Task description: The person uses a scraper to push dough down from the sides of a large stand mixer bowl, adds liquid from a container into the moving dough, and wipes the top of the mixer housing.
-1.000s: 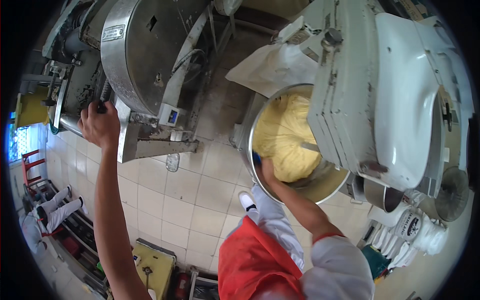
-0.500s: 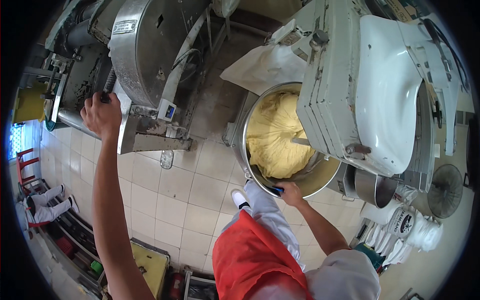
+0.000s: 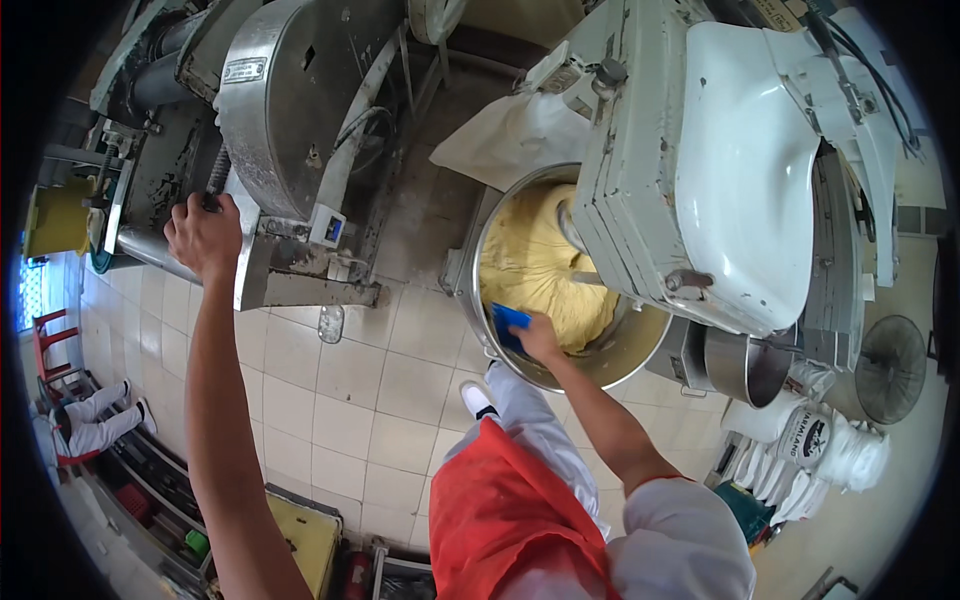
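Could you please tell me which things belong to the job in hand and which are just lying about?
In use, it seems:
blue scraper, held in the right hand
yellow dough in the metal bowl
mixer above the bowl
dark knob on the left machine, in the left hand

Apparently just lying about:
red chair, far left
white bags, right

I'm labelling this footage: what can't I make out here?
Head view:
Right part of the dough: hidden by the mixer head.
Dark handle: mostly covered by the left hand.
Blue scraper, held end: behind the right hand.
Co-worker, head: cut off by dark rim.
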The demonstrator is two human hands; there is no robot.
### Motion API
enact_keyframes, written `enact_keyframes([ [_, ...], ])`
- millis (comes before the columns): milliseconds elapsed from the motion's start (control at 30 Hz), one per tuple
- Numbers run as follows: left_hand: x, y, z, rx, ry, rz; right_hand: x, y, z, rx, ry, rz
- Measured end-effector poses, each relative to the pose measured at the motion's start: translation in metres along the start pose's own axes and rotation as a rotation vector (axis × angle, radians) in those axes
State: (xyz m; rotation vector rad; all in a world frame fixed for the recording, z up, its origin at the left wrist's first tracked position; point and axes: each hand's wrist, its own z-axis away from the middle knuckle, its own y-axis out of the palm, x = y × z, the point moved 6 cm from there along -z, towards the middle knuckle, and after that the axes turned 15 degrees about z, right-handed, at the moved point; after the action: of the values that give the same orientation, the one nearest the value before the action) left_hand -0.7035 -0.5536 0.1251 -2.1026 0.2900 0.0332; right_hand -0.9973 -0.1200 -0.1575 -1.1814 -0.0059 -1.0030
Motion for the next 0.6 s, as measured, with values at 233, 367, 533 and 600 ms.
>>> enact_keyframes([
  [233,-0.008,0.003,-0.001,-0.052,0.068,0.004,-0.082,-0.043,0.1,0.251,0.306,-0.228],
  [367,0.001,0.013,0.003,-0.044,0.085,0.013,-0.008,0.018,0.033,0.006,0.025,0.089],
  [533,0.001,0.012,0.008,-0.076,0.025,0.01,0.029,0.069,-0.088,-0.072,0.078,0.269],
  [600,-0.015,0.014,0.008,-0.019,0.029,-0.01,0.002,0.088,-0.104,-0.081,0.011,0.507],
])
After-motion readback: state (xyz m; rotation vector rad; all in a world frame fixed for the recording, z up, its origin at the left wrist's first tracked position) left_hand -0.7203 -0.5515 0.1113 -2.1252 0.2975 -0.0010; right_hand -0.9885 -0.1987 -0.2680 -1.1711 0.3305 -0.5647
